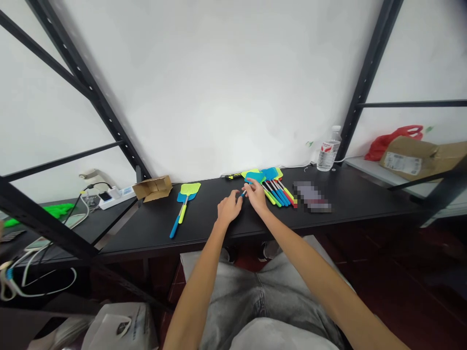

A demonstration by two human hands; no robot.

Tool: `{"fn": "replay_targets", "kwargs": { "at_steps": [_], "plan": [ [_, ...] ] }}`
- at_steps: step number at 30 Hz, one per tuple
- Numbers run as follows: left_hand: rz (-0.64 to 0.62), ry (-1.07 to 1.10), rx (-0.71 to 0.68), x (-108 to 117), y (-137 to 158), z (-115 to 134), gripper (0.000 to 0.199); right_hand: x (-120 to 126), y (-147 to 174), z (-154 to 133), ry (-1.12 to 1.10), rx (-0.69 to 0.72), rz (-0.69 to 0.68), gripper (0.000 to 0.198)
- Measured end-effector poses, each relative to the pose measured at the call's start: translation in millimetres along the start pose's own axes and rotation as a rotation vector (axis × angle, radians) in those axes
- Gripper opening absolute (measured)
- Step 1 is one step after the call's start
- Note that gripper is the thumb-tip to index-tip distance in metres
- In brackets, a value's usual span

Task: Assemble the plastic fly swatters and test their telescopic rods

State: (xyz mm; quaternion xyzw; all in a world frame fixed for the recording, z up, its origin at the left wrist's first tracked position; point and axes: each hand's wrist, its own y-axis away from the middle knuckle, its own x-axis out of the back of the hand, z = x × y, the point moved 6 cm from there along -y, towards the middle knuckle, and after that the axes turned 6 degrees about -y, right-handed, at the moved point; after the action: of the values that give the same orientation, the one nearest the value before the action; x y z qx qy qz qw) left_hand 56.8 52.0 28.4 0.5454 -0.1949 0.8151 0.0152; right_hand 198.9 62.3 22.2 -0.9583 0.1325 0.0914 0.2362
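Observation:
A blue fly swatter (254,176) is held between both my hands over the black table (207,214). My left hand (229,206) closes around its blue handle, most of which the fingers hide. At the shaft just below the head, my right hand (255,193) pinches it with the fingers bent. Right beside my right hand lies a row of several fly swatters (279,193) with yellow-green, blue and red handles, their heads overlapping near the wall. Further left, a yellow-green fly swatter (190,189) rests over a blue-handled one (175,227).
An open cardboard box (153,188) stands at the table's left end, near a white power strip (116,197). Behind the swatters lies a dark cutter-like item (233,177). A water bottle (329,149) and a blurred-out object (312,196) are on the right. Black rack posts (375,58) flank the table.

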Motion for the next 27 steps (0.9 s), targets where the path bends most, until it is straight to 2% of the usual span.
{"fn": "replay_targets", "kwargs": {
  "at_steps": [3,7,12,15,18,20,24,27],
  "plan": [
    [-0.045,0.062,-0.073,-6.2,-1.3,24.2,0.042,3.5,6.1,-15.7,0.163,0.139,0.057,0.031],
    [-0.099,0.174,-0.197,-6.9,2.5,43.9,0.049,7.0,14.5,-33.0,0.303,0.233,0.114,0.026],
    [-0.029,0.197,-0.221,-4.8,3.1,40.0,0.040,3.0,17.3,-37.5,0.344,0.276,0.074,0.026],
    [0.055,0.106,-0.185,-3.8,0.5,30.1,0.032,-3.3,14.4,-28.0,0.431,0.239,-0.021,0.026],
    [0.140,-0.059,-0.112,3.1,0.0,11.5,0.029,-11.1,12.4,-16.6,0.552,0.200,-0.144,0.024],
    [0.196,-0.182,-0.031,13.1,2.2,-9.3,0.029,-14.9,12.1,-11.6,0.613,0.193,-0.198,0.024],
    [0.360,-0.385,0.239,46.8,14.2,-70.9,0.032,-17.5,11.0,-5.8,0.652,0.168,-0.230,0.025],
    [0.425,-0.471,0.433,67.4,25.2,-115.0,0.034,-17.3,9.5,-3.9,0.634,0.155,-0.222,0.025]
  ]
}}
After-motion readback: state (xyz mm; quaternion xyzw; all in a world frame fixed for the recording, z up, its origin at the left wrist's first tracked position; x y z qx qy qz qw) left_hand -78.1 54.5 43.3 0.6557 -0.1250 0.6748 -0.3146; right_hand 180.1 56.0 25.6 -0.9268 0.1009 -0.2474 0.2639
